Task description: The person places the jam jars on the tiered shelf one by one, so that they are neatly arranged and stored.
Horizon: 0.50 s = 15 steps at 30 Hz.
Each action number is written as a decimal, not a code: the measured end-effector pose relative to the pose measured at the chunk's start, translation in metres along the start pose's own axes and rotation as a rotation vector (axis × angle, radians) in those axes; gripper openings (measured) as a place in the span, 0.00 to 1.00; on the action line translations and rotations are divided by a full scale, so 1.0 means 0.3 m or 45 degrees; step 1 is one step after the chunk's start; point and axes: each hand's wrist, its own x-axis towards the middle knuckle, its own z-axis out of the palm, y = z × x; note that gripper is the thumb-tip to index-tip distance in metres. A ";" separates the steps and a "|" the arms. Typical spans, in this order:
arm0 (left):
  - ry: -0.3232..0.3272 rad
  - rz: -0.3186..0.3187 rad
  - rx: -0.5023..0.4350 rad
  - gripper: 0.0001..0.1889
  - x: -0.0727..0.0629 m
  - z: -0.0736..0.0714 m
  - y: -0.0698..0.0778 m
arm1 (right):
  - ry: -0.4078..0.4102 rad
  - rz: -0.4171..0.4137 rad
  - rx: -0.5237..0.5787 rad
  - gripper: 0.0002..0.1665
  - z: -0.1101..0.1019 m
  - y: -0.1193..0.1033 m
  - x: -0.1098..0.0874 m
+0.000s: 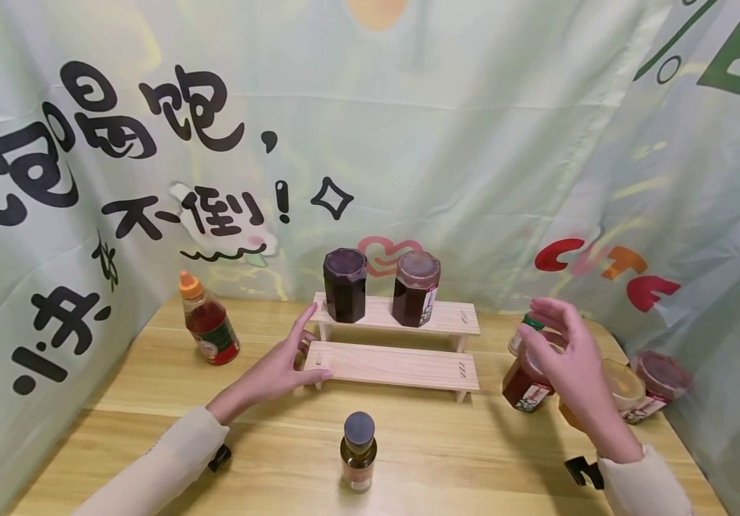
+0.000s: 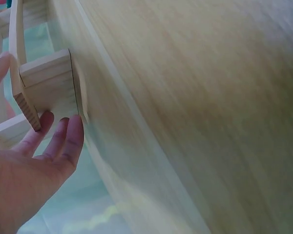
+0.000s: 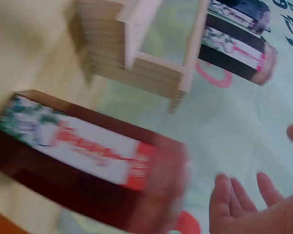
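Observation:
My left hand holds the left end of a two-step wooden shelf, its thumb at the lower board's front edge and the other fingers around the end and toward the upper step. In the left wrist view, fingertips lie close by the board's end. My right hand hovers by a dark red jam jar, fingers loosely curved. In the right wrist view, a gap shows between the hand and the jar. Two dark jars stand on the upper step.
An orange-capped sauce bottle stands left of the shelf. A dark-capped bottle is in front. Right of the shelf are a green-capped bottle, a yellow-lidded jar and another red jar. Printed curtain hangs behind the table.

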 end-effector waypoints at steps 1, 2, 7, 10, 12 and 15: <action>-0.001 0.004 0.001 0.67 -0.001 -0.002 0.000 | 0.022 0.011 0.003 0.34 0.000 0.011 -0.009; -0.003 0.005 -0.003 0.67 -0.002 -0.003 0.000 | 0.043 0.021 0.007 0.34 0.000 0.021 -0.016; -0.013 0.000 -0.011 0.68 -0.005 -0.008 0.005 | 0.101 0.020 -0.060 0.37 -0.008 0.062 -0.049; -0.020 -0.006 -0.021 0.68 -0.004 -0.008 0.007 | 0.126 0.001 -0.113 0.39 -0.009 0.087 -0.063; -0.023 -0.012 -0.027 0.68 -0.002 -0.008 0.008 | 0.139 -0.001 -0.149 0.40 -0.004 0.103 -0.072; -0.024 -0.011 -0.032 0.68 0.001 -0.007 0.008 | 0.140 0.015 -0.198 0.42 0.006 0.123 -0.081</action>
